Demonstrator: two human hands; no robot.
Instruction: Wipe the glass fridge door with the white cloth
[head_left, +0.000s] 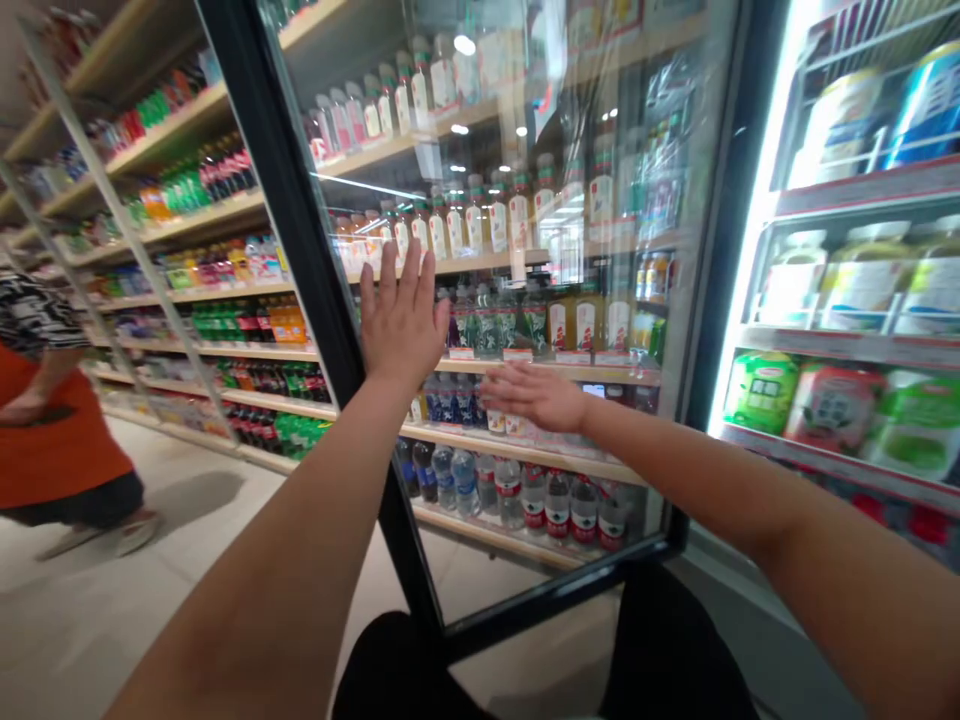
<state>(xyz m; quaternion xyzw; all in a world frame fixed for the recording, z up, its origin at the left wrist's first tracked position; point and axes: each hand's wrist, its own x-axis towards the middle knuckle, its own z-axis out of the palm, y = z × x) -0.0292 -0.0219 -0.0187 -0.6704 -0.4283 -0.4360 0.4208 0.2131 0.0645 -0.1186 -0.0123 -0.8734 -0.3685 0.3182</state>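
A black-framed glass door (559, 590) of a drinks cooler stands swung open between my knees. My left hand (401, 320) is up against or just in front of the glass near the frame's left side, fingers stretched and spread, holding nothing. Lower and to its right, my right hand (536, 395) is held out sideways with straight fingers and nothing in it. Whether either palm touches the glass I cannot tell for sure. Bottles on shelves show through the pane, mixed with reflections of lights.
To the right, the lit cooler holds white-labelled bottles (795, 280), cans (926, 105) and green and red pouches (832, 405). Long shelves of drinks (240, 320) run along the left. A person in an orange apron (56, 430) stands in the aisle on the pale floor (187, 530).
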